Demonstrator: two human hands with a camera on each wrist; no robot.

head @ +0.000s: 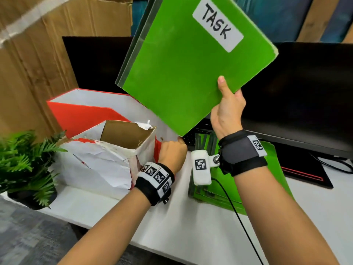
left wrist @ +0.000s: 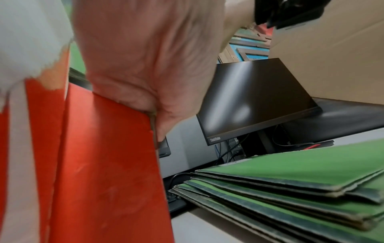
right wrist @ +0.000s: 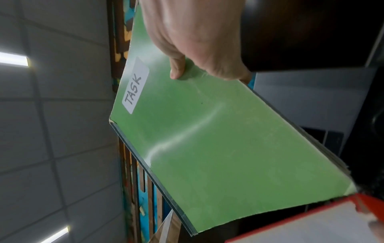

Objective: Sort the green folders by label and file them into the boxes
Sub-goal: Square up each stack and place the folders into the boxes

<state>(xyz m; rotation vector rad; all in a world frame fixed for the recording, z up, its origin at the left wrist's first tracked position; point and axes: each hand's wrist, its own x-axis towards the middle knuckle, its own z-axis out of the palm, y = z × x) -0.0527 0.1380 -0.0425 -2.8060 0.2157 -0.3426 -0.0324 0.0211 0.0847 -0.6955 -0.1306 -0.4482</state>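
Above the table (head: pixel 86 209), lifted high and tilted: the green folder (head: pixel 187 77) with the white label (head: pixel 217 23) reading "TASK". Held only at its lower right edge by the right hand (head: pixel 227 113), thumb flat on the front cover, the other fingers behind and out of sight. Shows several layers along its left edge, so perhaps more than one folder in this pinch; cannot tell for sure.

Lower left, clenched over the top edge of the red box (left wrist: pixel 108 148): the left hand (head: pixel 172 152), probably steadying it for filing. Just in front of this box, a second one, the torn white box (head: pixel 99 165), open at the top. On the table under the right wrist, more green folders (left wrist: pixel 290 189), fanned in a loose stack.

Judging from the look: thin card, light, rather stiff but bending a little under own weight when taken at one corner. Glossy cover, so likely slippery between layers. Better to grasp near the middle of a long edge, or with fingers spread behind, and to squeeze all layers together. Worn corners, easy to catch on the box rim; best to lower edge first.
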